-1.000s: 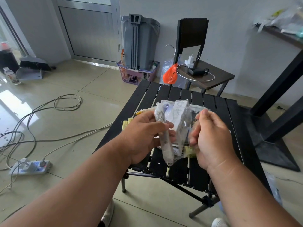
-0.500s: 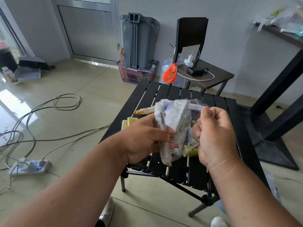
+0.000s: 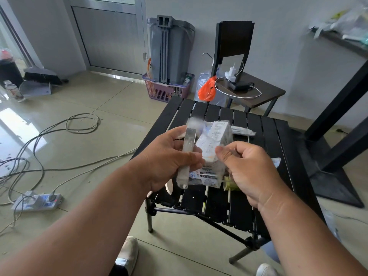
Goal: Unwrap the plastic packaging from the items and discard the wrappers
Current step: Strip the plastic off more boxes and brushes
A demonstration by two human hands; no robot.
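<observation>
Above the black slatted table (image 3: pixel 282 188), my left hand (image 3: pixel 169 160) grips a clear plastic-wrapped pack (image 3: pixel 214 154) that holds a white printed box and a slim wrapped tube (image 3: pixel 186 156). The tube runs down across my left fingers. My right hand (image 3: pixel 249 168) pinches the clear wrapper at the pack's right side, fingers curled. A yellow-green item (image 3: pixel 229 185) peeks out below the pack. Another wrapped piece (image 3: pixel 244 132) lies on the table behind the pack.
A grey bin (image 3: pixel 171 50) stands in a purple basket (image 3: pixel 165 92) by the far wall. A black chair (image 3: pixel 249 88) carries a charger and cable, with an orange bag (image 3: pixel 207 91) hanging beside it. Cables and a power strip (image 3: pixel 37 202) lie on the floor at left.
Both hands have risen a little and turned the pack more upright. My right hand has shifted inward along the wrapper toward my left hand. The view has tilted slightly.
</observation>
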